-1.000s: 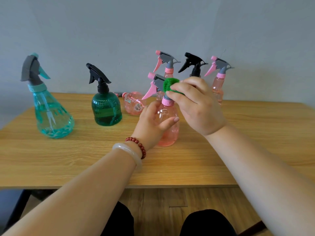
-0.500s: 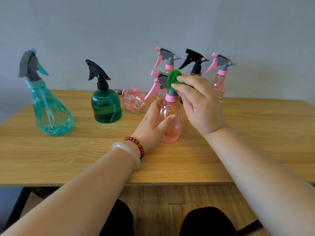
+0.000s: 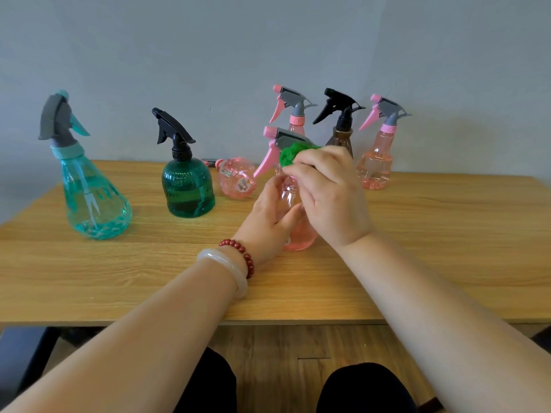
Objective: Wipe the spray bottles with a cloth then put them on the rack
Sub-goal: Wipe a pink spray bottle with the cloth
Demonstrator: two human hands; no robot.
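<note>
Centrally, glossy pink plastic bottle (image 3: 301, 237) — left grip (image 3: 266, 219) round its belly, right grip (image 3: 331, 195) round fuzzy green cloth (image 3: 290, 155).

Table (image 3: 119, 278) w/ 7 spray bottles (image 3: 187, 189)

plain indoor room: wooden table (image 3: 119, 281) against bare grey wall (image 3: 268, 40)

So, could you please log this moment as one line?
step: wiping | left hand: holds pink bottle on table | right hand: holds green cloth at its neck
</note>
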